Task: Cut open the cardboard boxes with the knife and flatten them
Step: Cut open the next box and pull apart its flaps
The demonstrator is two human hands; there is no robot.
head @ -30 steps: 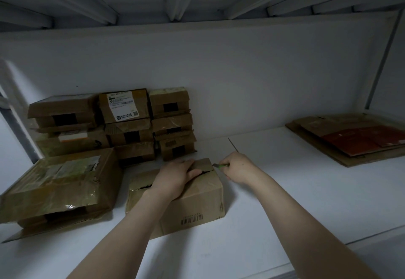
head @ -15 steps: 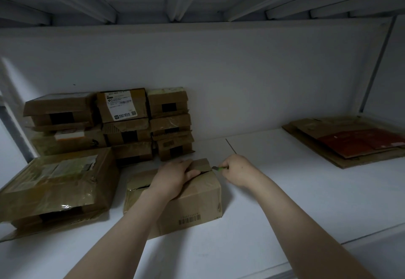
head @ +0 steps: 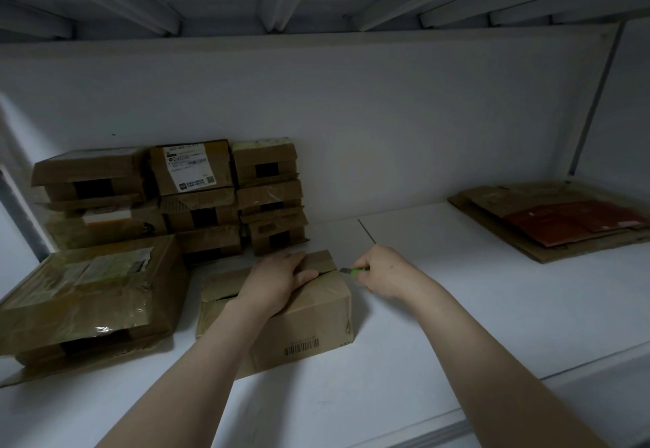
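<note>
A small brown cardboard box (head: 309, 321) with a barcode on its front lies on the white shelf (head: 439, 324). My left hand (head: 278, 280) rests flat on the box's top and presses it down, thumb along the top seam. My right hand (head: 381, 271) grips a green-handled knife (head: 351, 271), whose tip is at the right end of the top seam. The seam shows a dark slit on both sides of my left hand.
Several taped cardboard boxes (head: 211, 194) are stacked against the back wall on the left. A larger taped box (head: 88, 293) lies at the near left. Flattened cardboard (head: 559, 222) is piled at the right. A shelf underside hangs overhead.
The knife has slid a little to the right, out to the end of the seam. My left hand stays on the box's top.
</note>
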